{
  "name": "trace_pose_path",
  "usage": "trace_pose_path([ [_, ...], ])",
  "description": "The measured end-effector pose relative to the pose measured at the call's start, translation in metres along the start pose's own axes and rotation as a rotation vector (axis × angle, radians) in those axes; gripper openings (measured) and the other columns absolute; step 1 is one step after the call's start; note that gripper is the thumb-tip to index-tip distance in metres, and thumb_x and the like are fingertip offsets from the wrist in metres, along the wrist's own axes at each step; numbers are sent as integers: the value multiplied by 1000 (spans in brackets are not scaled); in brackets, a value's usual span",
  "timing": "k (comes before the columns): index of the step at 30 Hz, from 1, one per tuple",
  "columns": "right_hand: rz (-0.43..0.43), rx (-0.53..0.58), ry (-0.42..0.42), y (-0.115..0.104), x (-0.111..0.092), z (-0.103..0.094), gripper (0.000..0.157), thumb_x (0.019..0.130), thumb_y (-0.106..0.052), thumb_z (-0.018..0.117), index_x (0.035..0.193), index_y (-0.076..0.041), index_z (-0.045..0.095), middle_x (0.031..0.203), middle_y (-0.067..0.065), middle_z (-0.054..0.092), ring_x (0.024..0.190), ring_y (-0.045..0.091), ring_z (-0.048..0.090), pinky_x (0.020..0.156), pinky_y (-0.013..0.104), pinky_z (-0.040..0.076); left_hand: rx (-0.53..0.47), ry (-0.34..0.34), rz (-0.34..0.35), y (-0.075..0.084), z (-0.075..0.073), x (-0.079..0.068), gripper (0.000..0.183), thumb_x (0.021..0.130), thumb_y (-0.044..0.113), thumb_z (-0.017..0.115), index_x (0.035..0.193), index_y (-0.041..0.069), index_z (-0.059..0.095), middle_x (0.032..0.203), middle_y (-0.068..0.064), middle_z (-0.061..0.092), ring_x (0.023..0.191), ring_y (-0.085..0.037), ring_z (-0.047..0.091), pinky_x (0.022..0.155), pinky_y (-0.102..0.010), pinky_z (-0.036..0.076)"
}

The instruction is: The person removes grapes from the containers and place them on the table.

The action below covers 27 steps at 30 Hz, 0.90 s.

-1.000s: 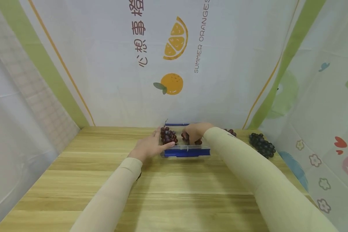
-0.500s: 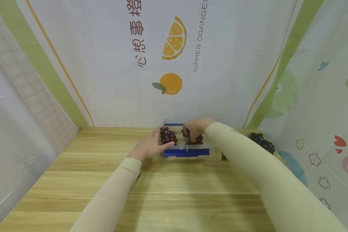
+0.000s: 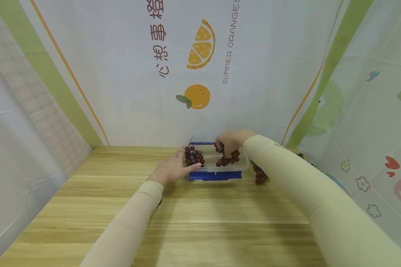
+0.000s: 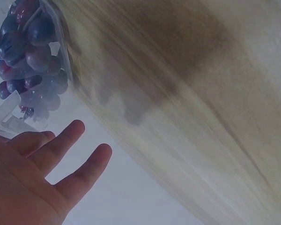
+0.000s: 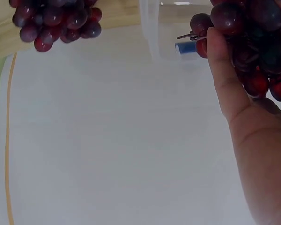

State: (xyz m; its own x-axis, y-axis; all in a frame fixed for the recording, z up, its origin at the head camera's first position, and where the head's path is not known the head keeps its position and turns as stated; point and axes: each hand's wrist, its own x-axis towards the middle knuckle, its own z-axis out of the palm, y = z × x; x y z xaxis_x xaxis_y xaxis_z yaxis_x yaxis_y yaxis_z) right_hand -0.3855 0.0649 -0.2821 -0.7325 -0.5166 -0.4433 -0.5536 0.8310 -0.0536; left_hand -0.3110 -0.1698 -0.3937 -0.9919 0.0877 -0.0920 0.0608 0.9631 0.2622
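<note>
A clear plastic box (image 3: 208, 169) with blue latches stands at the back of the table. Inside, at its left end, lies a bunch of dark red grapes (image 3: 193, 155), also visible through the clear wall in the left wrist view as blurred grapes (image 4: 28, 42). My left hand (image 3: 169, 171) rests on the box's left end, fingers extended and thumb along the front rim. In the right part of the box, my right hand (image 3: 231, 141) grips a second bunch of red grapes (image 3: 226, 161). Close up, the right wrist view has its thumb against these grapes (image 5: 257, 61) by the stem.
Another red bunch (image 3: 260, 175) lies on the table (image 3: 200, 226) just right of the box. Behind my right sleeve (image 3: 287, 174), a darker bunch (image 3: 300, 155) is mostly hidden. A white printed curtain (image 3: 137, 111) closes off the back.
My right hand has shifted right within the box, carrying its grapes. My forearm now uncovers the red bunch beside the box and covers most of the dark one. My left hand stays put.
</note>
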Motion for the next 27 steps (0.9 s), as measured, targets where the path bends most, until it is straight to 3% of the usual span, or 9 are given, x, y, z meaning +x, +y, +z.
trace_pose_path([
  [7, -7, -34, 21, 3, -10, -12, 31, 79, -4, 68, 107, -12, 58, 101, 5, 56, 77, 18, 54, 64, 30, 47, -7, 1, 2, 1, -2, -1, 116, 76, 93, 30, 159, 20, -7, 164, -9, 21, 56, -21, 60, 41, -34, 38],
  [16, -10, -27, 30, 3, -24, -22, 32, 78, -2, 70, 107, -11, 58, 104, 6, 57, 84, 19, 53, 68, 30, 47, -8, 15, 8, 0, 0, -2, 126, 67, 101, 20, 159, 19, -4, 163, -9, 24, 62, -19, 62, 45, -35, 43],
  [22, -13, -40, 31, 2, -36, -25, 27, 78, -4, 71, 100, -11, 58, 95, 3, 56, 83, 19, 53, 68, 31, 44, -1, 16, 12, -1, 1, -1, 126, 66, 101, 20, 159, 20, -4, 162, -10, 26, 58, -20, 61, 45, -35, 42],
  [27, -53, -41, 67, -1, -49, -31, 29, 77, -5, 70, 103, -13, 59, 97, 3, 58, 87, 20, 53, 69, 31, 45, 3, 23, 16, 1, 0, -1, 126, 66, 101, 19, 159, 19, -3, 162, -10, 26, 60, -21, 63, 45, -34, 43],
])
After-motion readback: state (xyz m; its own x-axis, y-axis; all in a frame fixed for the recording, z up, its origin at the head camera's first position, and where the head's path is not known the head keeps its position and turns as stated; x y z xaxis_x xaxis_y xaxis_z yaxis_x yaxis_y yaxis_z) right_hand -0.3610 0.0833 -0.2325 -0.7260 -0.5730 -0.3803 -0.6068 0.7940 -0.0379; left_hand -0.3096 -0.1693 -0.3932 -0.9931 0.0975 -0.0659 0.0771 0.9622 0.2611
